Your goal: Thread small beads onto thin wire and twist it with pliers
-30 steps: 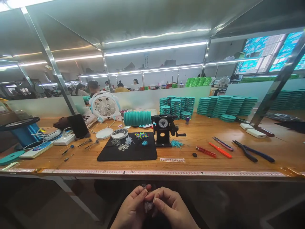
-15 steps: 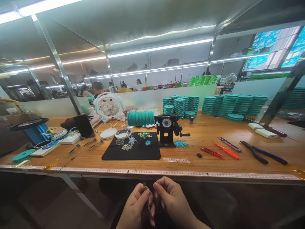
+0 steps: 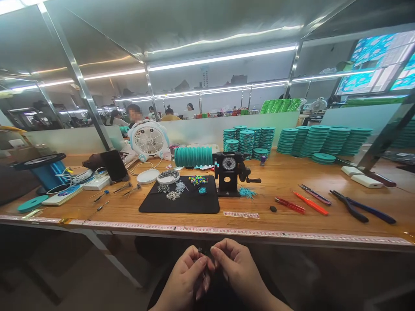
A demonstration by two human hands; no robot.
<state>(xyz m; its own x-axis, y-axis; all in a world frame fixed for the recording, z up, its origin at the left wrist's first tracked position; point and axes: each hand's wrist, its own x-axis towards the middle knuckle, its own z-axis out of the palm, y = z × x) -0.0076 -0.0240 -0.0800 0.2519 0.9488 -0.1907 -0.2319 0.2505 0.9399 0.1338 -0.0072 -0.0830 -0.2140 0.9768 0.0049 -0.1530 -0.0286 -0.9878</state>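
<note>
One small dark piece (image 3: pixel 201 250) is being pinched by the left hand's (image 3: pixel 186 274) fingers near the bench's (image 3: pixel 272 172) near edge, just left of the right hand (image 3: pixel 239 264), its long axis too small to tell. The right fingertips are being pinched together, any held thing indiscernible. One winder (image 3: pixel 228 164), one fan (image 3: pixel 149 141) and one pair of pliers (image 3: pixel 348 202) are being carried by the bench.

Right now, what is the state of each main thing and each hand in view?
Left hand: pinching a small dark piece
Right hand: fingertips close together, grip unclear
Pliers: lying, handles spread
Phone: propped up, screen dark
White dish: uncovered, holding grey pieces
Coloured beads: loose on black mat
Fan: upright, spin unclear
</note>
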